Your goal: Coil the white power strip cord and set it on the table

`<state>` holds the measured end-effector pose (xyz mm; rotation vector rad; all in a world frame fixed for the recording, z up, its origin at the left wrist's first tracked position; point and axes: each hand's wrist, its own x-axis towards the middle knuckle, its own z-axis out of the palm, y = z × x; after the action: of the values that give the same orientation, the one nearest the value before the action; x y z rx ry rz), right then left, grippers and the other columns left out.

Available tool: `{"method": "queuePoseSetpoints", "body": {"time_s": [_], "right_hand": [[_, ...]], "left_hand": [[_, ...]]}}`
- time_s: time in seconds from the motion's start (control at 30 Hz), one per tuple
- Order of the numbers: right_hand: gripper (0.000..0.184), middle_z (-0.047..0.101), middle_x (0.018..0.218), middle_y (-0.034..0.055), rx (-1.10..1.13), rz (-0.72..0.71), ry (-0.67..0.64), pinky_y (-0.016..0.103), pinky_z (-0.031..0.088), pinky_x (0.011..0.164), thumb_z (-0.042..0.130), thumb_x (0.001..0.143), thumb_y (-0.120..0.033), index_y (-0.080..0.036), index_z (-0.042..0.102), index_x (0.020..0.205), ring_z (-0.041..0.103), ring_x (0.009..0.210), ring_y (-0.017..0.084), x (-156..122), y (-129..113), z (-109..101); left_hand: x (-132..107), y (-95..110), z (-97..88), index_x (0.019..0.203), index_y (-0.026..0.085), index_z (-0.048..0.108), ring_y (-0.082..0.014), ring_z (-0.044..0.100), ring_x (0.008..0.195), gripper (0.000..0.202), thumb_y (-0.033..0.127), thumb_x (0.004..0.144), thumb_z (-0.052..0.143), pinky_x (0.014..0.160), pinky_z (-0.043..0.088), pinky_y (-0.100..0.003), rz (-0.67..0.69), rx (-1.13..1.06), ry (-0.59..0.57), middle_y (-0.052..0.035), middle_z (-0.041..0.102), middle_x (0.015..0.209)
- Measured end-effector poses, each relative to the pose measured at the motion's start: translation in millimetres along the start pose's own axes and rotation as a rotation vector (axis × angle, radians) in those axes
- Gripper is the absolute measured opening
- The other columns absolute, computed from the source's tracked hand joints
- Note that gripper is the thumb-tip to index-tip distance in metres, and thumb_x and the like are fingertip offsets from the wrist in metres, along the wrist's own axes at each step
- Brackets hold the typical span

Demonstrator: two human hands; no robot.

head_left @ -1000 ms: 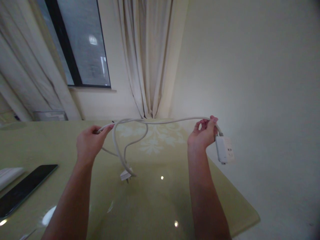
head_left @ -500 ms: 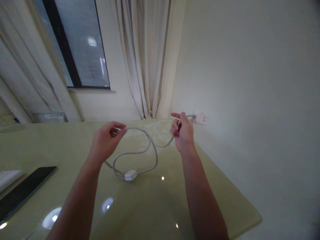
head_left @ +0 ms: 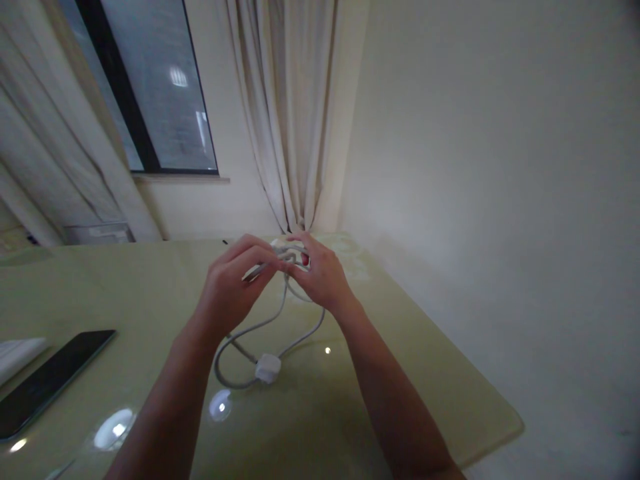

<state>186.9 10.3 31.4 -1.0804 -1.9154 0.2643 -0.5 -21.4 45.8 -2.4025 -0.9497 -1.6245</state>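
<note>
A white cable (head_left: 265,325) is gathered into loops between my two hands above the table. My left hand (head_left: 237,273) pinches the loops from the left, fingertips on the bundle. From the right, my right hand (head_left: 323,270) has its thumb and fingers curled round the same loops, nearly touching the left fingertips. More cable hangs down below the hands and curves over the tabletop. A white block (head_left: 269,368), like a plug or adapter, lies among these lower curves on the table. The fingers partly hide the held bundle.
The glossy pale-green table (head_left: 400,373) meets the wall on the right. A dark phone-like slab (head_left: 55,380) and a white object (head_left: 20,353) lie at the left. Curtains (head_left: 285,113) and a window (head_left: 160,87) stand behind the table.
My right hand has moved left and met my left hand, bringing its stretch of cable into the bundle. The white piece with holes near the right hand is no longer visible there.
</note>
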Motion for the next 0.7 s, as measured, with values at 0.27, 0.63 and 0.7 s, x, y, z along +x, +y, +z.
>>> {"method": "queuePoseSetpoints", "body": {"time_s": [0.27, 0.63, 0.7], "right_hand": [[0.025, 0.069, 0.09, 0.0053, -0.084, -0.017, 0.274, 0.03, 0.041, 0.075, 0.057, 0.107, -0.042, -0.027, 0.076, 0.104, 0.061, 0.085, 0.021, 1.7, 7.7, -5.4], [0.021, 0.066, 0.08, 0.0025, -0.03, 0.065, 0.302, 0.029, 0.038, 0.069, 0.066, 0.1, -0.039, -0.024, 0.08, 0.095, 0.055, 0.072, 0.017, 3.7, 11.0, -5.4], [0.02, 0.067, 0.08, 0.002, 0.025, 0.054, 0.297, 0.029, 0.039, 0.069, 0.068, 0.098, -0.039, -0.023, 0.08, 0.094, 0.055, 0.071, 0.016, 4.1, 11.4, -5.6]], "left_hand": [[-8.0, -22.6, -11.3, 0.104, 0.025, 0.072, -0.0269, 0.069, 0.091, 0.018, 0.035, 0.093, 0.062, 0.081, 0.055, -0.038, -0.332, 0.469, -0.164, -0.009, 0.067, 0.101], [-8.1, -49.7, -27.5, 0.109, 0.022, 0.072, -0.03, 0.075, 0.095, 0.039, 0.05, 0.085, 0.066, 0.081, 0.058, -0.041, -0.864, -0.104, 0.124, -0.0106, 0.079, 0.094], [-3.9, -49.4, -25.3, 0.114, 0.021, 0.069, -0.0279, 0.074, 0.108, 0.038, 0.044, 0.084, 0.062, 0.087, 0.06, -0.04, -0.894, -0.452, 0.279, -0.0103, 0.079, 0.107]]}}
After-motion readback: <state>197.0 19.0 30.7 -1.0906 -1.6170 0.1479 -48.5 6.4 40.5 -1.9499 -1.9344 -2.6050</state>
